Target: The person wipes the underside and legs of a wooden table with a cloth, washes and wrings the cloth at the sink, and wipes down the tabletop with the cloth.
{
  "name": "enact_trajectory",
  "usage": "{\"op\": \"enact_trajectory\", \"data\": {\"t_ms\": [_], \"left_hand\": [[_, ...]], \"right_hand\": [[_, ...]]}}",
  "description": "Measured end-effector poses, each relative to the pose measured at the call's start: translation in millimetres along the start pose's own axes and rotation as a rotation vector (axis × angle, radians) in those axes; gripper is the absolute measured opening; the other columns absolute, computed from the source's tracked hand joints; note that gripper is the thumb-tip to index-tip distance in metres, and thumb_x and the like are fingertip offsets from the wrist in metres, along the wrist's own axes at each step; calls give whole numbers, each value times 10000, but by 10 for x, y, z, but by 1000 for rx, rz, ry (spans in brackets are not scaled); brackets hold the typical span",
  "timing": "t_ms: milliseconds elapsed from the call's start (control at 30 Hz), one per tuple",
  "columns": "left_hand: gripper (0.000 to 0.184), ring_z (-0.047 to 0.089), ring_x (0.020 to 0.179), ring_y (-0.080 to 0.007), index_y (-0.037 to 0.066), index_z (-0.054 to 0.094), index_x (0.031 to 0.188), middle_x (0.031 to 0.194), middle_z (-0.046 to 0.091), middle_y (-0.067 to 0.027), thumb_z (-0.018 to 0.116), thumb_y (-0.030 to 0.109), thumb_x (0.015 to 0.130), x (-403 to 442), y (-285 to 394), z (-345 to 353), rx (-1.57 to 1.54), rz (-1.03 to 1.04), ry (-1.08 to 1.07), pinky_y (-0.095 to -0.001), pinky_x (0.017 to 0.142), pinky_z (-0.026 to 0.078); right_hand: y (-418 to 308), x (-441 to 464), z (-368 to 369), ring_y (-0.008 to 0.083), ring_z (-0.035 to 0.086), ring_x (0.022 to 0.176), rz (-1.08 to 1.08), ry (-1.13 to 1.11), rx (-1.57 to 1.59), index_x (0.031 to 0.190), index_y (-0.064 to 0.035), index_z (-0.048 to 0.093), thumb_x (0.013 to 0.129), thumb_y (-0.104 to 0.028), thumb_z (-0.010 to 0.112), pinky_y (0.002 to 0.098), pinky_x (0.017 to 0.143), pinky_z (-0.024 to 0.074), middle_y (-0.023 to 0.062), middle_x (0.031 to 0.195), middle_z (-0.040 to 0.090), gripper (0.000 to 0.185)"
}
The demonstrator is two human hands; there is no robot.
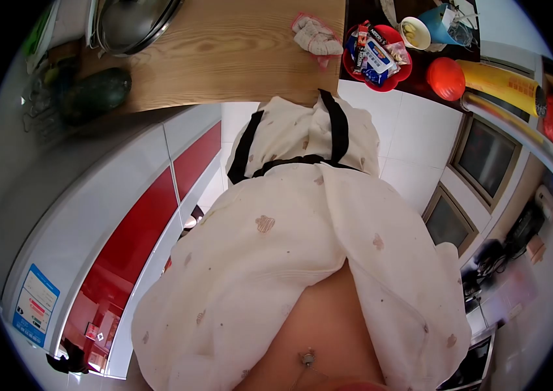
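Observation:
Neither of my hands shows; both are out of view. In front of my body is a wooden table (224, 49). On its right part lies a crumpled pale cloth with a pink edge (316, 36). Just beyond the table's right edge, a red bowl (401, 73) holds several small wrapped packets (378, 56). Near it are a white cup (414, 32) with something yellowish inside and a blue container (437, 25). At the far left a round metal lid or pan (134, 25) stands at the table's back, partly cut off.
A dark green rounded object (98, 91) sits at the table's left corner. On the right are a round red object (446, 79) and a yellow package (499, 86). A white and red appliance or cabinet (130, 225) stands left; framed panels (485, 156) are at right.

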State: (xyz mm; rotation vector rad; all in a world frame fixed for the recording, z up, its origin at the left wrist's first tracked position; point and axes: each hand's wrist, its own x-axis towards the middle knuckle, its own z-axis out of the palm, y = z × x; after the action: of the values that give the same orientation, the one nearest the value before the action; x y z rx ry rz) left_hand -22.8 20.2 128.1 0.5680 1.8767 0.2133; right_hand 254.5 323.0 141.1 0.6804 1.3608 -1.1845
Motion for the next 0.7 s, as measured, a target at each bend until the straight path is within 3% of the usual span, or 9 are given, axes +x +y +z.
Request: {"op": "enact_trajectory", "data": {"t_ms": [267, 367, 400, 433, 500, 567, 633, 667, 700], "left_hand": [[250, 472, 949, -297, 120, 582, 934, 945, 561, -116, 472, 292, 791, 119, -27, -64, 22, 15, 19, -377, 783, 376], [246, 480, 940, -300, 122, 583, 932, 937, 565, -117, 473, 289, 788, 164, -36, -62, 25, 21, 32, -379, 776, 382], [245, 482, 936, -300, 122, 583, 931, 934, 566, -118, 474, 288, 787, 180, -42, -58, 25, 21, 36, -379, 773, 384], [244, 485, 933, -301, 123, 584, 930, 931, 567, -118, 474, 287, 787, 190, -43, -54, 27, 25, 41, -380, 771, 386], [242, 490, 927, -303, 124, 584, 928, 925, 570, -119, 475, 286, 785, 223, -52, -43, 33, 26, 46, -381, 766, 390], [239, 495, 921, -304, 125, 585, 926, 919, 573, -120, 476, 284, 783, 244, -62, -23, 37, 24, 48, -382, 761, 394], [237, 501, 915, -306, 127, 585, 924, 914, 575, -121, 477, 282, 782, 263, -74, 9, 31, 23, 54, -382, 756, 398], [236, 503, 912, -307, 127, 585, 923, 911, 577, -122, 477, 281, 781, 269, -83, 20, 31, 21, 56, -383, 754, 400], [235, 506, 909, -307, 128, 586, 922, 908, 578, -122, 477, 280, 780, 260, -101, 44, 26, 16, 57, -383, 751, 402]], "right_hand": [[149, 305, -248, 201, 523, 972, 60, 67, -201, 1028, -77, 573, 759, -227, 572, 362, 812, 421, 58, 1027, 573, 308], [124, 199, -739, 224, 530, 938, 115, 484, -499, 1020, -105, 578, 721, -195, 613, 367, 785, 438, 68, 1009, 568, 314], [-166, -28, -788, 248, 523, 927, -186, 830, -426, 1015, -122, 581, 732, -161, 592, 352, 778, 438, 73, 974, 571, 286], [-659, -307, -795, 245, 510, 958, -616, 1000, -307, 1001, -77, 579, 732, -45, 561, 338, 817, 410, 82, 986, 570, 271], [-1331, -445, -665, 245, 501, 938, -1160, 840, -216, 991, -88, 587, 663, 30, 618, 343, 822, 396, 64, 994, 560, 350], [-1716, -383, -440, 248, 496, 982, -1465, 560, -290, 994, -97, 595, 735, -34, 567, 354, 846, 388, 75, 1030, 555, 268], [-1818, -72, -269, 236, 463, 1074, -1594, 162, -296, 1099, -116, 546, 813, -134, 476, 365, 914, 355, 73, 1144, 510, 295], [-1823, -93, -248, 236, 463, 1074, -1594, 155, -302, 1099, -116, 546, 813, -134, 476, 365, 914, 355, 73, 1144, 510, 295], [-1827, -139, -204, 274, 442, 1094, -1433, 50, -332, 1128, -102, 512, 802, -192, 457, 378, 925, 345, 84, 1174, 492, 343]]}}
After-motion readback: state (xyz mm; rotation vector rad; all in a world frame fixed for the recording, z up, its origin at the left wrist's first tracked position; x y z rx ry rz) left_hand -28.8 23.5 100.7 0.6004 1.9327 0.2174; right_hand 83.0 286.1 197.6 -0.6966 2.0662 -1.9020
